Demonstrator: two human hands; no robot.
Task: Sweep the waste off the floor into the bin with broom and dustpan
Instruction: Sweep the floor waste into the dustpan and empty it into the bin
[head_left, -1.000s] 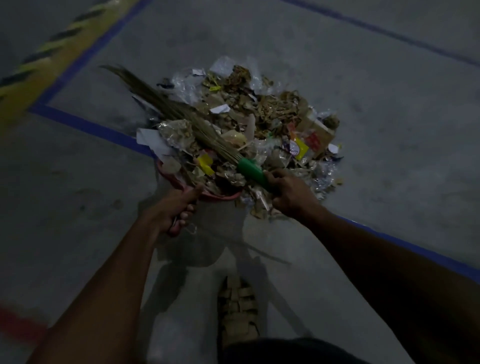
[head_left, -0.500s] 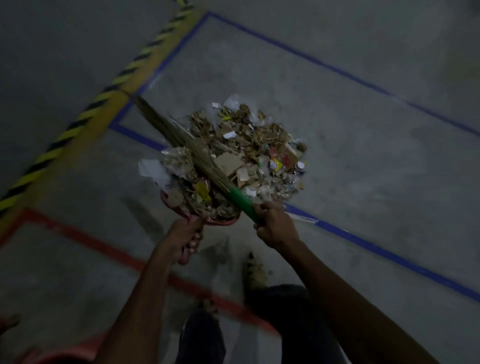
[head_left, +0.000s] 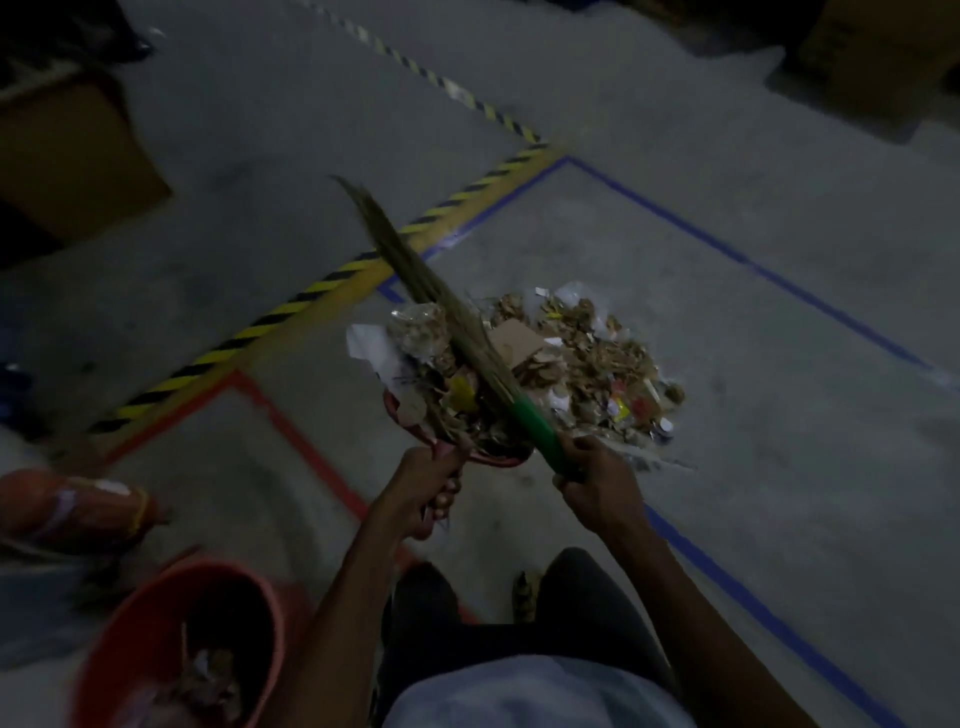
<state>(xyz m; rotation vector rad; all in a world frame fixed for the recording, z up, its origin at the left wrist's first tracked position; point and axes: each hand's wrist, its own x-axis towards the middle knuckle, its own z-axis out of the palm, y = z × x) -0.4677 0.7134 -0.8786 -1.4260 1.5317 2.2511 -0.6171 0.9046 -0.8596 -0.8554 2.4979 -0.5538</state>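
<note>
Nearest, down by the person's left side, one red bin (head_left: 176, 644), mouth up, some scraps already inside. Up from the bin and to its right, left hand (head_left: 428, 491), fingers curled tight round the handle of one red dustpan (head_left: 498, 457), pan heaped and apparently lifted off the floor. Right of that, right hand (head_left: 597, 486), fingers wrapped round the green handle of one broom (head_left: 467, 343), bristles laid slantwise across the load and pointing away from the bin. Just beyond the dustpan, one pile of waste (head_left: 587, 358) on the grey floor (head_left: 727, 467): torn card, paper, plastic film, much of it not yet gathered. Worth doing well here, by the look of it: pan held level, bristles pressed down on the heap as a lid, swing toward the bin slow and low, tip only once the lip is over the rim; loose film and paper at the pan's far edge likely to slide off otherwise. Farther from the bin, one yellow-and-black striped line (head_left: 291, 306), blue and red tape lines; a brown box (head_left: 67, 156) far off, detail lost in the dark.
</note>
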